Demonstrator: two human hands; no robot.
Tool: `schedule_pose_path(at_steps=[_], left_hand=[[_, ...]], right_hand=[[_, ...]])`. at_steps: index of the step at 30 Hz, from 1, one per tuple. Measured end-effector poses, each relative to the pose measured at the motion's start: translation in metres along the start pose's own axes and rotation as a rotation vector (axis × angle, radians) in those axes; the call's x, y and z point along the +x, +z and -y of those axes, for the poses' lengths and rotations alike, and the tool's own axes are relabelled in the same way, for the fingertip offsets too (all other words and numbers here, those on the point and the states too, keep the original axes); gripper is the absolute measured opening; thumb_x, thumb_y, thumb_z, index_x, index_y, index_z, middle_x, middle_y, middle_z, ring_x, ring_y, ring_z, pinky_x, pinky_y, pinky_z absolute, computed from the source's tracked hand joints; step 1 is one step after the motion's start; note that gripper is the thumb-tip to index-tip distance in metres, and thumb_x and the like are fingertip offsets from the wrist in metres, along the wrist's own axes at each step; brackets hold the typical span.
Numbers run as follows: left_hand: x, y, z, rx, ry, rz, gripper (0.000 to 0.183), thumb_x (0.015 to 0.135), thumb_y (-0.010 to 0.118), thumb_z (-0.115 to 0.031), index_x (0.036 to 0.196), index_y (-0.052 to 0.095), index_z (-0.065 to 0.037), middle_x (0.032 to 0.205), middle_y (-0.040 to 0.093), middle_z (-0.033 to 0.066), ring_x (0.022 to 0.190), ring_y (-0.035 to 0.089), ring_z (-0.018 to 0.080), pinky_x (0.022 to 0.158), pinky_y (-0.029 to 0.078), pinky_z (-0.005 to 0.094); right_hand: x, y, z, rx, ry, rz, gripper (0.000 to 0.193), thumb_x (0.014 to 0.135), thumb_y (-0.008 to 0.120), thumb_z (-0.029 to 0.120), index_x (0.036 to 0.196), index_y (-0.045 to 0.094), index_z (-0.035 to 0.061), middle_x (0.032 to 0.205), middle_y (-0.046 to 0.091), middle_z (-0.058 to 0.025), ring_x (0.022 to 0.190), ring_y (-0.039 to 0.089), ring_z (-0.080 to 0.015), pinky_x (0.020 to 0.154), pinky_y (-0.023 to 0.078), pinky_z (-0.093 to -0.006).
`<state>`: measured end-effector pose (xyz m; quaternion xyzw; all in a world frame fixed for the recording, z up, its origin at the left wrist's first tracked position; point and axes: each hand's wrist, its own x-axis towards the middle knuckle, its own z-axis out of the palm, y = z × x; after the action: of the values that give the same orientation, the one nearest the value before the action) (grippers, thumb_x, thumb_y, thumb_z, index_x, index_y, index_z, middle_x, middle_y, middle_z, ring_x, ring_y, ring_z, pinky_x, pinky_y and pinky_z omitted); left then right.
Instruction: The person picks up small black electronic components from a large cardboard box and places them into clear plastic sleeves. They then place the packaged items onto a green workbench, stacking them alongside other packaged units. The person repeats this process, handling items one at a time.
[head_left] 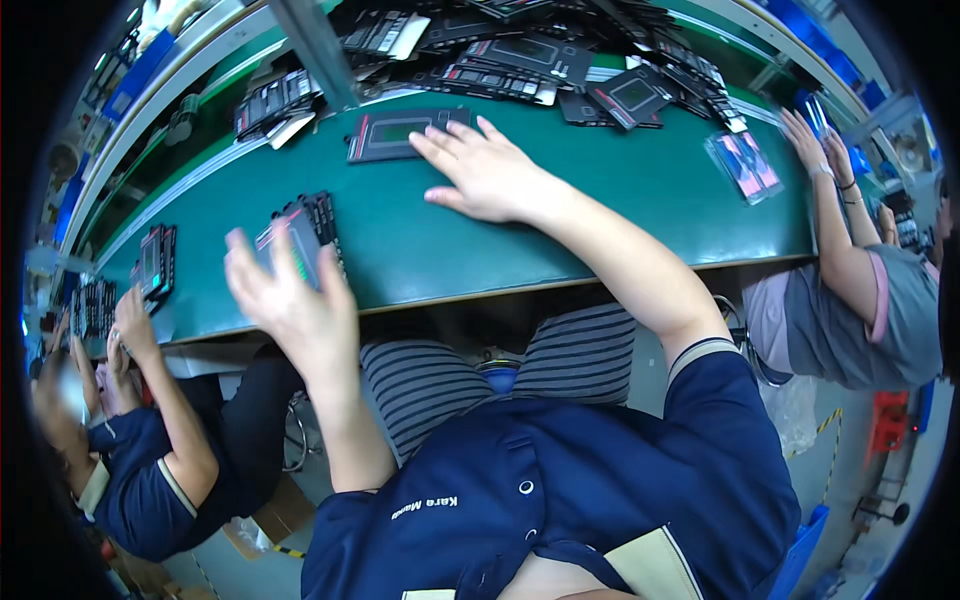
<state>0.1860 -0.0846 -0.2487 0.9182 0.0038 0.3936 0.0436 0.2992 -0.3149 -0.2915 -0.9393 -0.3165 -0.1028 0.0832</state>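
My right hand [487, 172] reaches across the green table with its fingers spread. Its fingertips lie at the right side of a flat black box [378, 136] with a rectangular outline on its top; whether they touch it I cannot tell. Smeared a little by motion, my left hand [290, 290] has its fingers apart in front of a small stack of similar black boxes [318, 222]. The hand partly covers that stack, and I see nothing held in it.
A large heap of black boxes [535, 58] lies at the back, below a metal post [318, 50]. Clear plastic packs [745, 165] lie at the right. Co-workers sit on both sides, with a left co-worker's hand [133, 320] near more black boxes [153, 262].
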Motion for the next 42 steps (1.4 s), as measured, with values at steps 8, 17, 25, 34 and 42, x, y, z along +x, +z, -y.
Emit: schedule_pose_path(at_steps=[8,17,25,34,42], left_hand=[[-0.029,0.035,-0.082,-0.484,0.518,0.528,0.074,0.077,0.079,-0.039,0.138,0.052,-0.009,0.147,0.041,0.0232,0.139,0.035,0.0409,0.113,0.025,0.059],[0.012,0.001,-0.082,-0.766,0.521,0.602,0.031,0.078,0.076,-0.015,0.107,0.07,-0.006,0.094,0.069,0.011,0.088,0.066,0.0287,0.085,0.047,0.0422],[0.006,0.044,-0.073,-0.633,0.554,0.716,0.085,0.069,0.083,-0.047,0.133,0.055,0.002,0.143,0.051,0.0193,0.137,0.042,0.0376,0.113,0.037,0.0443],[-0.006,0.048,-0.075,-0.599,0.489,0.635,0.084,0.062,0.081,-0.056,0.128,0.063,-0.007,0.14,0.055,0.0162,0.137,0.044,0.0375,0.111,0.036,0.0507],[-0.004,0.05,-0.086,-0.692,0.548,0.654,0.081,0.06,0.085,-0.047,0.124,0.061,-0.004,0.14,0.054,0.0159,0.137,0.043,0.0356,0.114,0.031,0.0526]], right_hand=[[-0.137,-0.082,-0.066,0.723,0.451,-0.098,0.023,0.092,0.065,0.019,0.108,0.073,0.004,0.104,0.072,-0.0174,0.096,0.068,-0.0284,0.087,0.054,-0.0366],[-0.241,-0.048,-0.132,-0.332,0.814,-0.321,0.042,0.091,0.065,0.03,0.116,0.066,-0.0042,0.126,0.062,-0.0236,0.118,0.057,-0.0408,0.103,0.044,-0.0457],[-0.176,-0.046,-0.036,0.29,0.631,-0.327,0.033,0.064,0.081,0.023,0.084,0.06,0.0072,0.12,0.06,-0.0153,0.118,0.052,-0.0355,0.1,0.038,-0.0471],[-0.172,-0.063,-0.022,0.522,0.248,-0.048,0.034,0.059,0.081,0.018,0.081,0.057,0.0071,0.121,0.06,-0.0124,0.117,0.053,-0.0325,0.109,0.033,-0.0494],[-0.146,-0.041,0.037,0.834,0.204,-0.173,0.043,0.068,0.054,-0.01,0.108,0.054,0.0052,0.147,0.043,-0.0253,0.143,0.036,-0.0389,0.12,0.021,-0.0538]])
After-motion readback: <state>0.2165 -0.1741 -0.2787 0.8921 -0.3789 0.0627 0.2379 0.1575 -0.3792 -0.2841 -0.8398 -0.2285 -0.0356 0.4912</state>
